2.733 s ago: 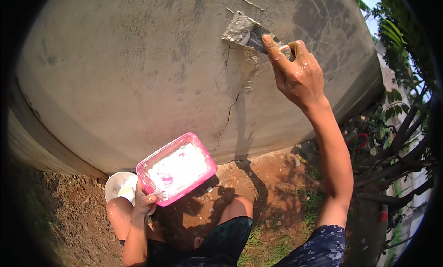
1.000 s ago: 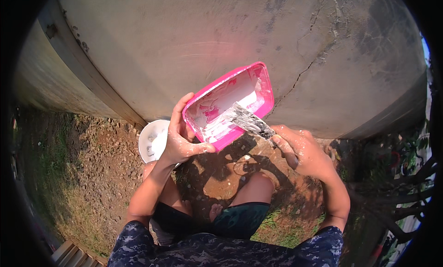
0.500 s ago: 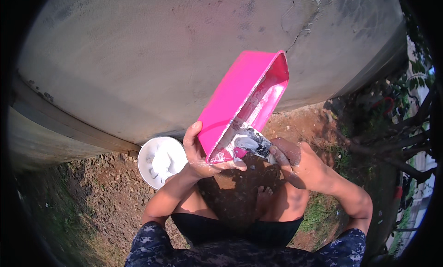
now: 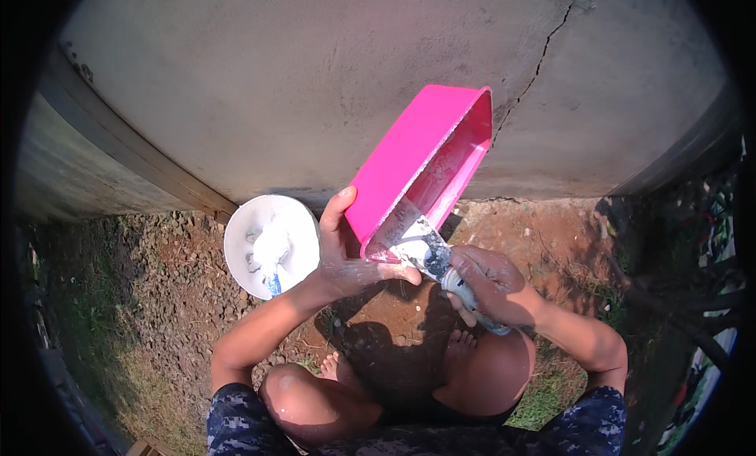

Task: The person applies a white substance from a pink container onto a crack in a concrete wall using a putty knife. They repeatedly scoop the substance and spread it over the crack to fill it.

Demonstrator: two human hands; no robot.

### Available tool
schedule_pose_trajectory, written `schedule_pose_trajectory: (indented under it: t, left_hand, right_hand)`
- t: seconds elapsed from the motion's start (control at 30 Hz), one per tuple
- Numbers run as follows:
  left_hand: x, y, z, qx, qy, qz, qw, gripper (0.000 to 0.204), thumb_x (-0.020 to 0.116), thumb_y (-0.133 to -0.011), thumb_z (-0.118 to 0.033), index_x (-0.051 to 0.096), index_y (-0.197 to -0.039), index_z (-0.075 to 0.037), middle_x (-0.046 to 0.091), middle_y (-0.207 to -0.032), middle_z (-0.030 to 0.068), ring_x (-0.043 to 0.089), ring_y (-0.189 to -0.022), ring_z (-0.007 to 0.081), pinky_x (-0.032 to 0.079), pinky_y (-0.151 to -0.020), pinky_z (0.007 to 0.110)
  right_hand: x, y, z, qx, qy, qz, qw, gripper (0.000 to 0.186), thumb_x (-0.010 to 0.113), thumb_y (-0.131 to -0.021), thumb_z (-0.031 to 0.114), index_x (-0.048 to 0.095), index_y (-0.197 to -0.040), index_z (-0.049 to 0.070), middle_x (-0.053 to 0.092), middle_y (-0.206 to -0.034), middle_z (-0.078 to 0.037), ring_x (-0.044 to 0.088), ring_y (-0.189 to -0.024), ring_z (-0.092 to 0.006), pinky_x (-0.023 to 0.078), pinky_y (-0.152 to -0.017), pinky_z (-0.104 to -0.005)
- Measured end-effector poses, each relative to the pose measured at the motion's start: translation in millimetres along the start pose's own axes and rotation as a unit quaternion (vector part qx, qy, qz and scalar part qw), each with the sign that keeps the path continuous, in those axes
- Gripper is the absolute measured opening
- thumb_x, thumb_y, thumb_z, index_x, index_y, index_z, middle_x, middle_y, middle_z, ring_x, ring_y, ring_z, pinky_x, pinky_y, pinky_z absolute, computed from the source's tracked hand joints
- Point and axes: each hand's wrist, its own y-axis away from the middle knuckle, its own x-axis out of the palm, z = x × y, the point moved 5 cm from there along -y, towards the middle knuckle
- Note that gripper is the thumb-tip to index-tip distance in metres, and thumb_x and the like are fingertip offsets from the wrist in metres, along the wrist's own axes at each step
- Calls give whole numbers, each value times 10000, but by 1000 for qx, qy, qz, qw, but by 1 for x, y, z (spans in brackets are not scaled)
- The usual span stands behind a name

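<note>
Bucket left of tilted pink tray; cracked wall behind.

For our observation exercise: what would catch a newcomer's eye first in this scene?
First the bright pink tray, tilted steeply in the middle of the view and gripped at its lower end by the left hand. Next the right hand pushing a putty knife into the tray's low corner. Behind runs a grey wall with a dark crack; a white bucket sits at its foot.

head cam: worn on head, looks steeply down | close over both hands and knees | faces grey wall and dirt ground | rim dark, edges perhaps cut off
</note>
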Motion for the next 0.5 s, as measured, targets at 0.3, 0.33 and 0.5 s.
schedule_pose_trajectory:
  t: [0.3,0.33,0.5]
  left_hand:
    - [-7,30,-10,-270,246,-208,907,1142,879,-581,-63,136,-1447,-111,336,-1417,130,450,-1252,240,462,-1001,372]
    - [-8,27,-12,-275,247,-215,904,1134,886,-580,-101,150,-1444,-102,341,-1415,127,447,-1254,242,441,-1021,377]
    - [-3,2,-33,-309,295,-235,873,1103,895,-585,-191,197,-1431,-76,409,-1374,116,445,-1254,230,402,-1049,389]
  right_hand:
    - [-24,6,15,35,-177,191,965,312,502,-959,270,517,-1153,25,574,-844,-72,561,-647,-128,471,-508,-250]
    - [-33,13,25,11,-230,207,951,350,502,-958,270,504,-1200,18,584,-880,-93,558,-639,-152,492,-572,-274]
    - [-98,50,104,-329,-150,92,928,463,460,-963,125,345,-1391,-10,586,-990,-129,612,-794,-208,540,-682,-316]
